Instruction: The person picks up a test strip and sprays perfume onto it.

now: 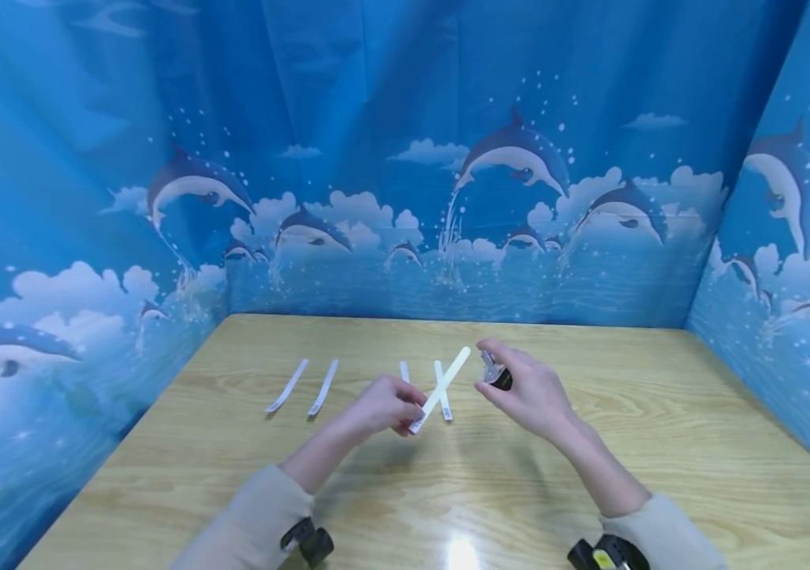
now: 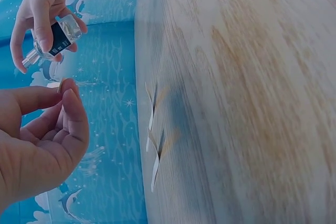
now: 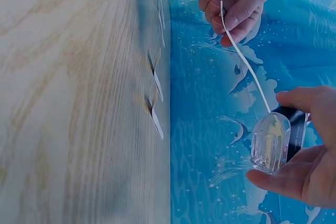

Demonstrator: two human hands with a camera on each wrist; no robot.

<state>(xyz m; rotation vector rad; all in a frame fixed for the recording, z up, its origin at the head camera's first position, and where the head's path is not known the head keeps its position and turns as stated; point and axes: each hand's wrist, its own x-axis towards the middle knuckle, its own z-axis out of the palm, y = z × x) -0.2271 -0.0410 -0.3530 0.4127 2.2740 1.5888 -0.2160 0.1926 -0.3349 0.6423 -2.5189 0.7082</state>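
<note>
Evidently, the left hand [image 1: 392,404] pinches a white strip [image 1: 443,388], tip toward one o'clock; the right hand [image 1: 531,392] grips a bottle [image 1: 500,378] just beside it, toward three o'clock — smooth glass might slip, or a nudge bend the strip.

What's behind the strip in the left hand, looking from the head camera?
Behind the held strip, another pale strip rests on the wooden tabletop. Its two ends show; its middle is covered, so any marks there cannot be seen.
</note>
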